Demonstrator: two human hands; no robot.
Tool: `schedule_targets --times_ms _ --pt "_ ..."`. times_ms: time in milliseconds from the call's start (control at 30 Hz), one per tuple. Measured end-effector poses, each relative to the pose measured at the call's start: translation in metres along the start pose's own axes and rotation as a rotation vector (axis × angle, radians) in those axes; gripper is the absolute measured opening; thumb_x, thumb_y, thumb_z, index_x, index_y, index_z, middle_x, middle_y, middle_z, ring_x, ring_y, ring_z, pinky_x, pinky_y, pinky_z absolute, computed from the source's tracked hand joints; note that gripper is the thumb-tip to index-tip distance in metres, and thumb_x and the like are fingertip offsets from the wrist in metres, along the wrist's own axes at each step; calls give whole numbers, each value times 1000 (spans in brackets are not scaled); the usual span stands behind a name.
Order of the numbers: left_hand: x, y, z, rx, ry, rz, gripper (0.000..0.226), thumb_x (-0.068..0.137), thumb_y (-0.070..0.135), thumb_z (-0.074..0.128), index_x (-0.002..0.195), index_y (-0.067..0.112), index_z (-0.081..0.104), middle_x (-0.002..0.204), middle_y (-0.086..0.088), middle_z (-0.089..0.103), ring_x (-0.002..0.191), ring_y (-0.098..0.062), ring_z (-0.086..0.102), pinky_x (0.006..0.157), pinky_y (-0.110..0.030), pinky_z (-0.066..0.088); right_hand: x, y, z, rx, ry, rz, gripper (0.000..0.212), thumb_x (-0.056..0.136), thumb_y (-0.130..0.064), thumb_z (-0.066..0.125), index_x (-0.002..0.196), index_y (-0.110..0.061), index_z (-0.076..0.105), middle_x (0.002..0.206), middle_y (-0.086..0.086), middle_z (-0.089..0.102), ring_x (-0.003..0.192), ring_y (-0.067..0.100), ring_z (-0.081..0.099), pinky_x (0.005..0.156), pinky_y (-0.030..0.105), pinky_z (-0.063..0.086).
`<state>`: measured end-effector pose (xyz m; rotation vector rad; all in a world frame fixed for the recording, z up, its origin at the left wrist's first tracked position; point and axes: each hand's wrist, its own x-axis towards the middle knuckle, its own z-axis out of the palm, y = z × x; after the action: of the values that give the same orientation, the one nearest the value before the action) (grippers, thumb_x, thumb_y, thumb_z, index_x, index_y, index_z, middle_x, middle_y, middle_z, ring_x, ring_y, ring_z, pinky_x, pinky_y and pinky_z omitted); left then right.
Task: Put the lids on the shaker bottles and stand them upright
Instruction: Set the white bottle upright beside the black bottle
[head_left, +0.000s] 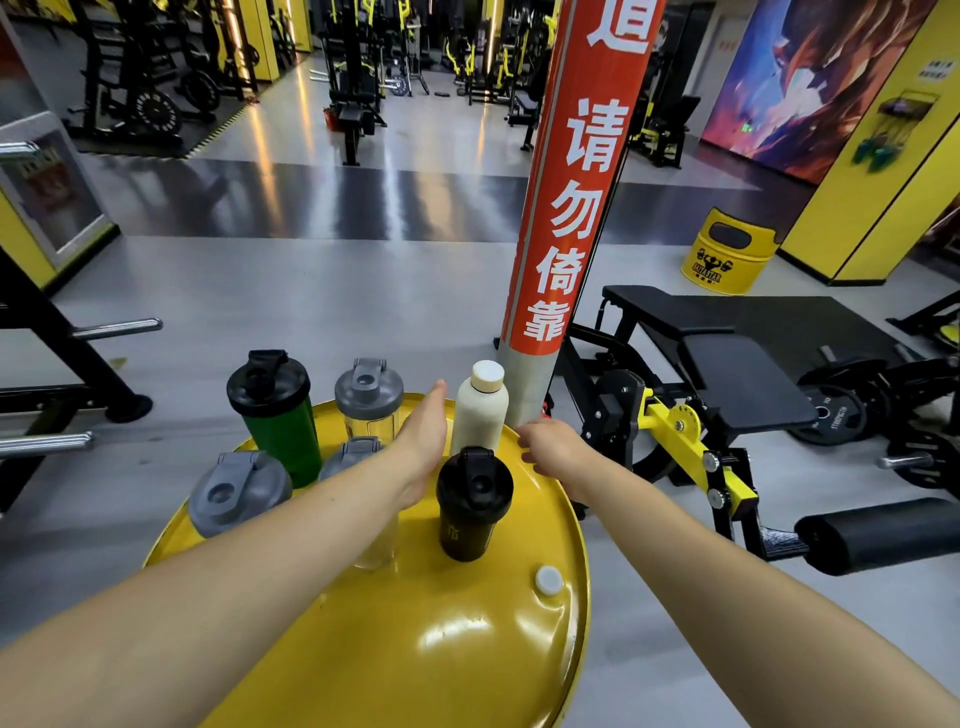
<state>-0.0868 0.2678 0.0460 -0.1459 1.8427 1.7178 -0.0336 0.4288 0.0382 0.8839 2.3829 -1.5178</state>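
Several shaker bottles stand upright with lids on a round yellow drum top: a green one with a black lid, a clear one with a grey lid, a black one, a cream bottle with a white cap, a yellow-bodied one with a grey lid, and one partly hidden behind my left arm. My left hand reaches flat between the bottles, fingers extended, beside the cream bottle. My right hand hovers at the drum's far right rim, fingers curled loosely, holding nothing.
A red-and-grey pillar rises just behind the drum. A black and yellow weight bench stands to the right, weight plates beyond it. A rack with steel pegs is on the left. A small white cap sits in the drum top.
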Motion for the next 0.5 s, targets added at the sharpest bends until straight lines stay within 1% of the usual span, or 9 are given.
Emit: schedule_targets --times_ms 33,67,100,133,200,267,333,433,500 --pt "4 5 0 -6 7 -3 77 97 64 28 158 18 18 165 -9 19 150 -31 18 121 -51 17 1 -5 -1 -4 8 -4 32 97 -19 44 111 7 58 117 33 58 114 49 56 94 54 49" --pt "9 9 1 -18 9 -12 78 96 65 28 158 19 17 165 -8 18 150 -32 18 120 -52 18 3 -9 -2 -6 14 -4 24 97 -16 44 100 0 61 103 25 60 103 41 58 83 46 48" --pt "13 13 1 -28 7 -24 78 96 66 27 158 20 16 165 -8 18 150 -34 19 120 -52 19 6 -13 -3 -14 16 -10 20 96 -13 44 96 -4 61 96 16 59 96 32 54 76 40 43" --pt "17 17 2 -28 1 -36 80 95 67 27 158 21 15 165 -8 17 149 -36 20 120 -53 20 9 -17 -4 -25 12 -22 19 96 -12 44 100 -6 61 95 11 57 92 27 51 74 37 39" --pt "24 24 5 2 -14 -62 81 93 70 25 158 21 16 165 -8 19 146 -40 26 118 -53 23 14 -24 -3 -33 -9 -42 24 94 -10 43 112 -11 59 97 11 56 87 25 49 72 37 38" --pt "30 29 8 27 -36 -85 83 92 71 24 157 20 22 163 -10 24 142 -43 32 113 -54 28 19 -30 -1 -26 -37 -51 36 92 -9 43 125 -12 56 96 11 56 82 24 49 67 35 39" --pt "38 33 10 36 -55 -101 87 90 74 24 156 18 27 160 -14 30 135 -45 41 106 -53 35 27 -33 2 -14 -55 -52 48 91 -9 43 139 -12 49 96 10 58 79 24 50 62 32 40" --pt "48 37 10 56 -72 -97 93 86 78 22 155 16 28 155 -19 37 120 -48 54 103 -51 42 36 -36 0 25 -76 -67 52 95 -8 45 146 -14 40 94 3 59 82 22 56 62 27 44" --pt "55 40 8 72 -83 -93 95 86 80 21 155 16 28 155 -19 37 118 -47 55 98 -49 42 41 -36 -1 17 -94 -93 55 95 -4 48 148 -14 38 96 -2 58 84 18 57 66 26 48"
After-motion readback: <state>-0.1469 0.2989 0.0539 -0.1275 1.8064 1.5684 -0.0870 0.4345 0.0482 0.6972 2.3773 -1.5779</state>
